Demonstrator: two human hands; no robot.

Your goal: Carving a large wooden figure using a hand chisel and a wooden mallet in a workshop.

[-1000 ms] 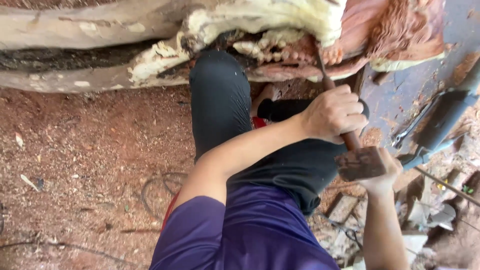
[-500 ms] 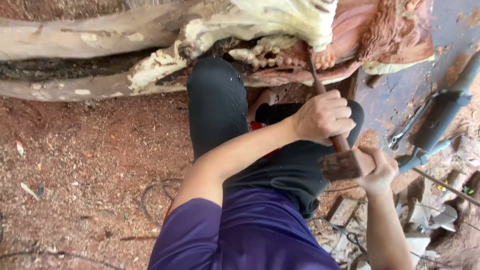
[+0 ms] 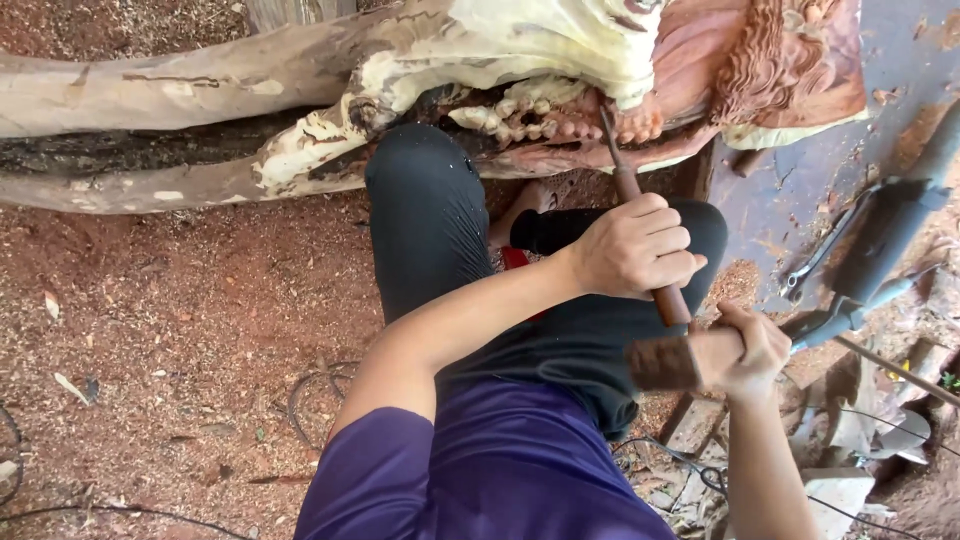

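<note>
Our left hand (image 3: 638,245) is clenched around the brown wooden-handled chisel (image 3: 640,232), whose long axis runs from 11 o'clock, tip in the pale carved log (image 3: 560,60), to 5 o'clock. There our right hand (image 3: 745,350) grips the blocky wooden mallet (image 3: 662,362) just beside its butt.

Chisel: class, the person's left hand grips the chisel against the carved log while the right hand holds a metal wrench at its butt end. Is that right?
Not quite. The head view shows the right hand holding a wooden mallet, not a wrench. The left hand does grip the chisel against the carved log.
</note>
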